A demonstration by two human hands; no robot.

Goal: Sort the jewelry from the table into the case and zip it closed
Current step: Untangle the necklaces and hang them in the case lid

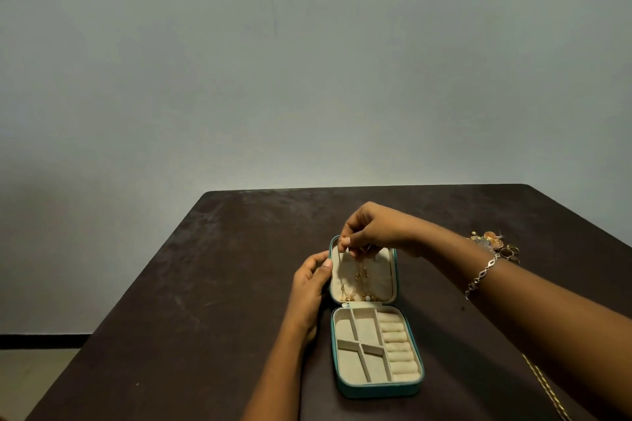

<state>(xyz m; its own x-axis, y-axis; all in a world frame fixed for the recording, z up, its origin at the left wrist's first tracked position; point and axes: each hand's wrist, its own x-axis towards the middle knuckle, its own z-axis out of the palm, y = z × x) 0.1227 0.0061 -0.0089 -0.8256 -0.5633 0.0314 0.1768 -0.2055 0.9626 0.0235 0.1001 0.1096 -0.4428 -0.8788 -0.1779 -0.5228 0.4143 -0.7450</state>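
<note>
- Toward the near edge of a dark brown, scuffed counter (191, 284), right of its middle, a teal case (376, 390) lies open, its cream compartments and ring rolls bare.
- Its lid (379, 280) stands up on the far side, with small gold pieces hanging against the lining.
- The left hand (309, 287) holds the lid's left edge, fingers curled and thumb on the rim.
- The right hand (372, 227), a bracelet (484, 273) on its wrist, pinches a fine gold piece (367, 248) between thumb and fingertips at the lid's top rim.
- A heap of jewelry (494, 243) sits near the counter's right edge, well apart from the case.
- A braided gold strand (543, 386) lies by the near right corner.
- A plain grey-green wall (307, 61) rises behind the far edge; dark skirting (44, 340) and pale floor (30, 379) show at left.
</note>
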